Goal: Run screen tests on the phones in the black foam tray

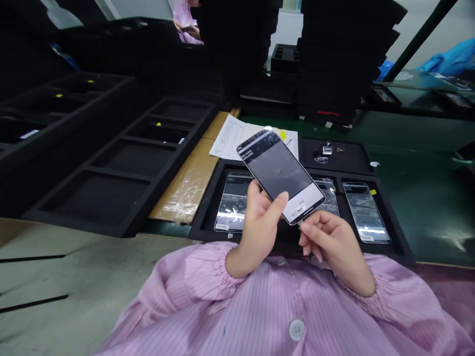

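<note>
A green table (430, 207) carries a black tray (401, 248) with several phones (365, 212) inside. Above it, a held phone (280, 168) tilts screen-up. The left hand (258, 235) clasps its lower side, grip closed, thumb over the screen; the right hand's (336, 242) grip pinches a small plug (301, 223) at its bottom edge.

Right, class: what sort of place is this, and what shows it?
Probably a phone assembly or testing workshop: the left hand holds a lit phone, more phones lie in a black tray, and dark trays stand stacked behind.
</note>
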`<state>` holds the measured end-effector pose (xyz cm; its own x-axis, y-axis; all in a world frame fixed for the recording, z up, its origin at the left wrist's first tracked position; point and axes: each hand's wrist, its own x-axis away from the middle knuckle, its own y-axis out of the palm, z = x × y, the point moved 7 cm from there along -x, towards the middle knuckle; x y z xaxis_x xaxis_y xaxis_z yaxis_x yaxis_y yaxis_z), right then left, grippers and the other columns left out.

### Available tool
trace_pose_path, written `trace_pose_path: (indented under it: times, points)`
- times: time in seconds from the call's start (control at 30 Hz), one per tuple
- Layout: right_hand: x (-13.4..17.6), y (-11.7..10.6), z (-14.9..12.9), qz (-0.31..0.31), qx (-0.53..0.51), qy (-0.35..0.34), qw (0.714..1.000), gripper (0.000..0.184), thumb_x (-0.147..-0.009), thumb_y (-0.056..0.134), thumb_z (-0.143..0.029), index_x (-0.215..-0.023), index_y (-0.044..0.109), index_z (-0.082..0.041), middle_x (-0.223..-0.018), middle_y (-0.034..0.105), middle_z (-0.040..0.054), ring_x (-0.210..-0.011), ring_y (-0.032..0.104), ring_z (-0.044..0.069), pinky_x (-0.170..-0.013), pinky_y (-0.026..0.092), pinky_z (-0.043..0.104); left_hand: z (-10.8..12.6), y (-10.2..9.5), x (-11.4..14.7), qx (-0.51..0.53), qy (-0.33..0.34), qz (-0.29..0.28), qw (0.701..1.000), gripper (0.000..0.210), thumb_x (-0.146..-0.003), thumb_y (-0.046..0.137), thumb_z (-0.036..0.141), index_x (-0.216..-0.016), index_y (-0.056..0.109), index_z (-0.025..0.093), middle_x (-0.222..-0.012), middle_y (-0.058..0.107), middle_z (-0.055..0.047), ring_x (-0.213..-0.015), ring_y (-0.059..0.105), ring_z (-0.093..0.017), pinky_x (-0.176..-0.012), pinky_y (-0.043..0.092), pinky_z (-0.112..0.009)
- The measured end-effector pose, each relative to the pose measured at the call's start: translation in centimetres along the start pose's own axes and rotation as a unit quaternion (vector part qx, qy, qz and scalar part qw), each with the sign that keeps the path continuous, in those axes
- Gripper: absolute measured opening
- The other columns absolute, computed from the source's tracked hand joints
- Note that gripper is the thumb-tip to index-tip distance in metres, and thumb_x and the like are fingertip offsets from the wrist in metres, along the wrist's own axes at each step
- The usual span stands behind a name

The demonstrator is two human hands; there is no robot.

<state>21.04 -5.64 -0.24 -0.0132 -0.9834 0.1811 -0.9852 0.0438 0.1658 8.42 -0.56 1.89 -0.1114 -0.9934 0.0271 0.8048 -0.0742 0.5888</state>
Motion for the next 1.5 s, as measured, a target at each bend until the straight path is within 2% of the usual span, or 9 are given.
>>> trace_pose_path:
  times: [0.27, 0.43, 0.5, 0.67, 0.83, 0.97, 1.07, 1.23, 1.5]
  points:
    - [1.5, -0.5, -2.5, 0.113, 0.249, -0.214, 0.938, 0.035, -0.088, 0.07, -0.049, -0.066, 0.067, -0.022, -0.061, 0.069, 0.0024, -0.054, 0.063, 0.017, -0.053, 0.046, 0.028, -1.3, 0.9, 1.0, 0.01, -0.066, -0.012, 0.998, 0.041, -0.082, 0.075, 0.034, -0.115, 0.052, 0.024, -0.113, 0.07, -0.004, -0.104, 0.068, -0.021, -0.085, 0.055, -0.032]
    - [-4.1, -4.1, -3.8, -0.105, 0.476, -0.105, 0.867, 0.027, -0.087, 0.071, -0.045, -0.071, 0.073, -0.023, -0.064, 0.07, 0.0005, -0.058, 0.065, 0.017, -0.054, 0.045, 0.027, -1.3, -1.1, -0.9, -0.074, -0.084, -0.048, 0.993, 0.045, -0.082, 0.073, 0.031, -0.121, 0.054, 0.021, -0.117, 0.07, -0.007, -0.107, 0.068, -0.023, -0.095, 0.053, -0.037]
    - [-8.3, -9.6, -5.6, -0.031, 0.565, -0.056, 0.823, 0.015, -0.083, 0.075, -0.036, -0.075, 0.075, -0.023, -0.068, 0.072, 0.0009, -0.061, 0.066, 0.017, -0.059, 0.049, 0.028, -1.8, -2.1, -1.6, -0.153, -0.102, -0.095, 0.978, 0.046, -0.082, 0.071, 0.028, -0.125, 0.055, 0.019, -0.123, 0.069, -0.009, -0.116, 0.064, -0.025, -0.105, 0.048, -0.043]
    - [-17.0, -18.9, -8.8, 0.168, 0.605, -0.071, 0.775, 0.014, -0.095, 0.063, -0.025, -0.095, 0.072, -0.014, -0.101, 0.071, 0.0122, -0.097, 0.067, 0.024, -0.092, 0.052, 0.042, -2.6, -4.0, -2.3, -0.386, -0.061, -0.127, 0.912, 0.054, -0.084, 0.061, 0.026, -0.137, 0.053, 0.018, -0.145, 0.054, -0.016, -0.141, 0.045, -0.034, -0.116, 0.035, -0.054]
    - [-19.9, -19.7, -7.2, 0.186, 0.598, -0.092, 0.774, 0.025, -0.098, 0.062, -0.036, -0.114, 0.065, -0.017, -0.123, 0.063, 0.0086, -0.109, 0.062, 0.022, -0.096, 0.053, 0.044, -3.1, 0.6, -0.9, -0.612, 0.078, -0.151, 0.773, 0.065, -0.088, 0.047, 0.018, -0.151, 0.034, 0.007, -0.163, 0.023, -0.024, -0.155, 0.009, -0.037, -0.123, 0.015, -0.059]
    - [-19.4, -19.3, -7.6, 0.204, 0.575, -0.11, 0.785, 0.014, -0.094, 0.066, -0.029, -0.097, 0.067, -0.016, -0.11, 0.067, 0.008, -0.106, 0.063, 0.022, -0.097, 0.05, 0.045, -7.4, 4.7, 0.7, -0.623, 0.011, -0.283, 0.729, 0.078, -0.083, 0.05, 0.014, -0.155, 0.022, 0.0, -0.158, 0.03, -0.031, -0.153, 0.011, -0.04, -0.122, 0.013, -0.061]
    - [-17.1, -18.5, -9.1, 0.22, 0.534, -0.128, 0.806, 0.005, -0.091, 0.064, -0.021, -0.088, 0.066, -0.017, -0.091, 0.069, 0.0105, -0.093, 0.065, 0.024, -0.092, 0.051, 0.042, -9.2, 5.5, 0.8, -0.558, -0.057, -0.283, 0.778, 0.09, -0.078, 0.061, 0.022, -0.156, 0.02, 0.002, -0.159, 0.026, -0.032, -0.152, 0.013, -0.046, -0.119, 0.019, -0.064]
    - [-8.5, -13.4, -10.5, 0.136, 0.374, -0.178, 0.9, 0.02, -0.088, 0.068, -0.034, -0.102, 0.073, -0.02, -0.085, 0.071, 0.0049, -0.079, 0.067, 0.02, -0.074, 0.056, 0.033, -9.6, 4.7, -1.2, -0.24, -0.148, -0.097, 0.955, 0.075, -0.071, 0.069, 0.021, -0.142, 0.045, 0.016, -0.143, 0.053, -0.021, -0.134, 0.049, -0.037, -0.109, 0.04, -0.05]
    - [1.3, -7.7, -8.2, 0.086, 0.143, -0.182, 0.969, 0.019, -0.085, 0.077, -0.034, -0.104, 0.08, -0.033, -0.096, 0.072, 0.0017, -0.064, 0.063, 0.012, -0.067, 0.059, 0.031, -10.3, 5.3, -1.9, -0.135, -0.218, -0.094, 0.962, 0.023, -0.065, 0.059, 0.004, -0.085, 0.063, 0.016, -0.07, 0.065, -0.002, -0.062, 0.059, -0.016, -0.061, 0.045, -0.027]
